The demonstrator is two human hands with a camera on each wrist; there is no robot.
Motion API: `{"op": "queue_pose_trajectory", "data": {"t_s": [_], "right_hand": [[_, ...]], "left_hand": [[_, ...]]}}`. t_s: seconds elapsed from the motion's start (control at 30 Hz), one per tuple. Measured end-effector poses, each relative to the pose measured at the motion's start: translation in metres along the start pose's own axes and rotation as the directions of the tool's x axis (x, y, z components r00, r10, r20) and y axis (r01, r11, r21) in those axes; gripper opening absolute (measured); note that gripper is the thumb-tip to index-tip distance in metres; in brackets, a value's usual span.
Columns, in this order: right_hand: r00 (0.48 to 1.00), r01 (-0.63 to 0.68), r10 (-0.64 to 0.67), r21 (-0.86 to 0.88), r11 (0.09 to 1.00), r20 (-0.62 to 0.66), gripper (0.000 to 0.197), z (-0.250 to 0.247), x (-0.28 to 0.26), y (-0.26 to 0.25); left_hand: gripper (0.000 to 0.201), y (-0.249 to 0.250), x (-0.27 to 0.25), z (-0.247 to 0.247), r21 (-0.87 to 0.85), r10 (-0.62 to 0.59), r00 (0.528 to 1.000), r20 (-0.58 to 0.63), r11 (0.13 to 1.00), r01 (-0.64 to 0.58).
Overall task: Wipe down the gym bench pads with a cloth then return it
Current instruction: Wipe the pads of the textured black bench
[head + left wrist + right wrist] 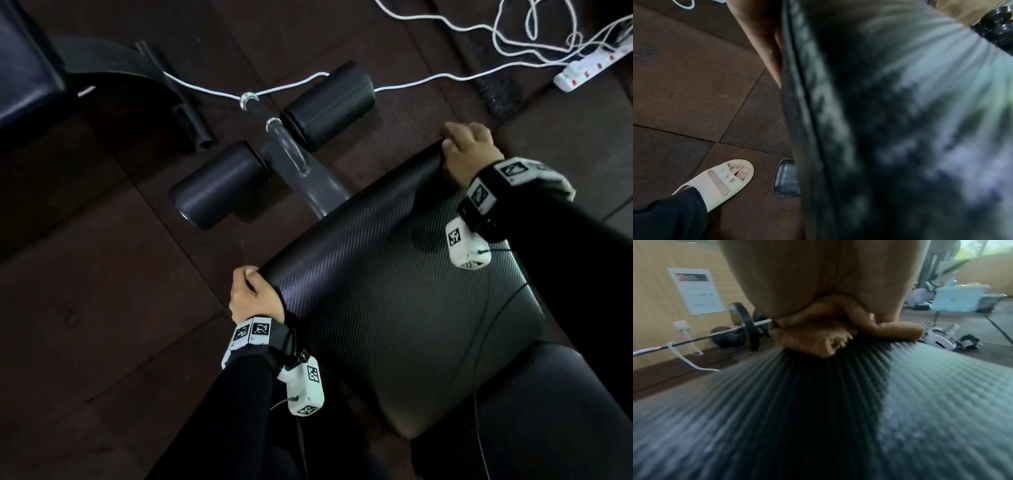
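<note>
Item 1, nearest me: my legs in dark trousers astride the rear pad [561, 404] of the gym bench; my foot in a pale open-toed slipper [719, 181] stands on the brown tiled floor [85, 308], beside a black capped bench foot [786, 177].

Item 2: the front pad [404, 287], a black ribbed surface, carrying both hands at its far end.

Item 3: left hand [253, 296], fingers curled over the pad's left far corner and gripping its edge (the left wrist view shows only the side of this hand against the pad's stitched rim).

Item 4: right hand [467, 150], at the right far corner, closed around a tan cloth [818, 335]; the cloth is bunched under the fingers and pressed on the ribbed surface at the pad's edge. In the head view the hand hides the cloth.

Item 5: beyond the pad, the bench's metal stem [291, 157] with two black foam rollers [219, 185], one on each side.

Item 6: a white cable [428, 78] trailing across the floor behind the rollers to a white power strip [589, 66] at far right.

Item 7, farthest: a barbell with plates [748, 326] against a wood-panelled wall, and a posted notice [695, 290] above it.
</note>
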State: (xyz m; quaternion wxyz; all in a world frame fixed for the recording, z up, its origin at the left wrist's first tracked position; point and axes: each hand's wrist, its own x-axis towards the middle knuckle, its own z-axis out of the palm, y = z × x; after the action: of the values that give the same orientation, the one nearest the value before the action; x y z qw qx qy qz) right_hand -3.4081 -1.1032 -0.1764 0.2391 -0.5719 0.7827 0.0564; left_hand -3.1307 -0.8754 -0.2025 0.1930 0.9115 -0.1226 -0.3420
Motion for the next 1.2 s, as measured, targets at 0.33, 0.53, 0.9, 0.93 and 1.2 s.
{"op": "queue_pose_trajectory", "data": {"t_s": [0.33, 0.53, 0.9, 0.93, 1.2], "right_hand": [[0.981, -0.189, 0.191, 0.285, 0.940, 0.018, 0.045, 0.017, -0.055, 0.087], [0.977, -0.213, 0.196, 0.289, 0.933, 0.086, 0.039, 0.032, -0.115, 0.150], [0.987, -0.138, 0.157, 0.358, 0.923, -0.026, 0.048, 0.029, -0.075, 0.098], [0.990, -0.119, 0.140, 0.365, 0.923, -0.031, 0.046, 0.030, -0.081, 0.106], [0.966, -0.223, 0.254, 0.335, 0.915, -0.051, 0.034, 0.046, -0.166, 0.195]], "left_hand": [[0.028, 0.008, -0.004, -0.005, 0.018, 0.008, 1.000, 0.010, 1.000, -0.008], [0.028, 0.009, -0.007, -0.005, 0.019, 0.023, 0.999, -0.025, 1.000, -0.022], [0.033, 0.006, -0.004, -0.003, 0.044, 0.069, 0.997, -0.044, 0.997, -0.067], [0.033, 0.006, -0.005, -0.003, 0.046, 0.077, 0.996, -0.045, 0.996, -0.075], [0.037, 0.011, -0.010, -0.004, 0.060, 0.110, 0.993, -0.050, 0.992, -0.107]]}}
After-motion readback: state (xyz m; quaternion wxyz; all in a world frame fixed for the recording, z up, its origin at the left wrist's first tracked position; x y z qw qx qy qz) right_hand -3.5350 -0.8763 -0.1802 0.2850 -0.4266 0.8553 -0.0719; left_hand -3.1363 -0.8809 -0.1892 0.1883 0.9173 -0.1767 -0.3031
